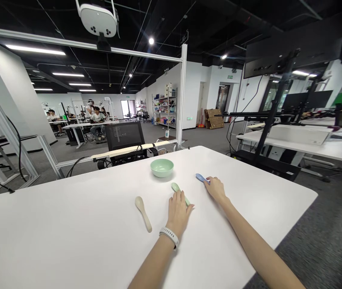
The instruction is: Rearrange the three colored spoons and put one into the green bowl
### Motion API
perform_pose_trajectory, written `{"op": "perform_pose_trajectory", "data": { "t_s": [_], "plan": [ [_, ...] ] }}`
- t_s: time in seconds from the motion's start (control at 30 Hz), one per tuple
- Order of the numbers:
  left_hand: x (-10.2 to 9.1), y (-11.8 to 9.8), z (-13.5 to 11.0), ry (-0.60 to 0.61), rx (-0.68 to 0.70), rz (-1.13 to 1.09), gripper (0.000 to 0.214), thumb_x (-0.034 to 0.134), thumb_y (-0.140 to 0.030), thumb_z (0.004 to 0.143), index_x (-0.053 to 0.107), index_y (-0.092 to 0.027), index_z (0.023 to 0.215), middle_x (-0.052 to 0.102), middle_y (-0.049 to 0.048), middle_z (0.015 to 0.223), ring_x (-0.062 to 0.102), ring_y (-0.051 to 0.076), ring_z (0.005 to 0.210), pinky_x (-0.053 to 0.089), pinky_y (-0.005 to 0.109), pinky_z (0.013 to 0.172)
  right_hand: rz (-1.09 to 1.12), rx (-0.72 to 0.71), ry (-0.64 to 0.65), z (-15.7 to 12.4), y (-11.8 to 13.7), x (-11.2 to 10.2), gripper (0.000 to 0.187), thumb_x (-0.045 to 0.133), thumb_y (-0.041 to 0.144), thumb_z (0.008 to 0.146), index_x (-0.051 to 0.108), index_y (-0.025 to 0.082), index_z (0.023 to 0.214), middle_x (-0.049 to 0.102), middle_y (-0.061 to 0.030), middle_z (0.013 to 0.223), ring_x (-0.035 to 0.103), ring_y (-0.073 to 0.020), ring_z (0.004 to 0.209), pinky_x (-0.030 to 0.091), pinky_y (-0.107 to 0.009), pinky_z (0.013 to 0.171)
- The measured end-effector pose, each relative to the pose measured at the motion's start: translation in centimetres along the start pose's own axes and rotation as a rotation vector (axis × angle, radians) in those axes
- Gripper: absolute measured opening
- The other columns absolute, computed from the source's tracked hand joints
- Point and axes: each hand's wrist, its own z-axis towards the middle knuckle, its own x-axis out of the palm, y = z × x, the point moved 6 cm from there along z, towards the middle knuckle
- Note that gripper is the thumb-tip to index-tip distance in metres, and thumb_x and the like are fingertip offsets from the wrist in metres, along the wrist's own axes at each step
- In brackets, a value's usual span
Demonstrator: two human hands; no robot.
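A pale green bowl (pixel 161 167) stands on the white table (pixel 68 224), beyond both hands. My left hand (pixel 178 212) lies over the handle of a green spoon (pixel 176 187); its fingers curl down on it and the spoon's head sticks out past them. My right hand (pixel 216 188) rests on the handle of a blue spoon (pixel 200 177), fingers closed over it, with the spoon's head showing at the left. A cream spoon (pixel 143 213) lies loose on the table left of my left hand. A white band sits on my left wrist.
A black office chair (pixel 124 138) stands behind the table's far edge. A metal frame post (pixel 183 96) rises behind it. Desks with monitor stands (pixel 279 100) fill the right side. Several people sit at a far table (pixel 94 118) on the left.
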Motion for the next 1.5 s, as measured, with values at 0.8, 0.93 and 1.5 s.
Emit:
{"op": "perform_pose_trajectory", "data": {
  "t_s": [0.8,0.93,1.5],
  "plan": [
    [-14.6,16.0,-6.4,-0.350,-0.093,0.087,0.062,0.034,-0.056,0.104,0.051,-0.018,0.149,0.060,0.0181,0.155,0.053,0.031,0.148,0.043,0.055,0.124,0.182,-0.309,-0.024,-1.3,5.0,-0.2,0.040,0.045,0.025,0.103,0.070,0.019,0.134,0.068,-0.0159,0.134,0.059,-0.0309,0.127,0.043,-0.044,0.113],
    [-18.6,26.2,-14.2,-0.353,-0.276,0.187,0.072,0.032,-0.062,0.098,0.056,-0.013,0.144,0.065,0.0207,0.148,0.057,0.034,0.142,0.044,0.057,0.123,0.241,-0.473,0.075,-2.8,7.9,0.6,0.042,0.044,0.025,0.104,0.070,0.015,0.136,0.068,-0.0168,0.142,0.059,-0.0297,0.136,0.041,-0.044,0.119],
    [-18.0,38.9,-26.8,-0.188,-0.648,0.231,0.089,0.030,-0.066,0.086,0.061,-0.005,0.144,0.060,0.0213,0.157,0.051,0.041,0.150,0.039,0.057,0.127,0.160,-0.561,0.231,-3.5,8.8,2.9,0.045,0.043,0.023,0.107,0.071,0.005,0.138,0.064,-0.0219,0.150,0.055,-0.0302,0.146,0.039,-0.042,0.124]
  ]
}}
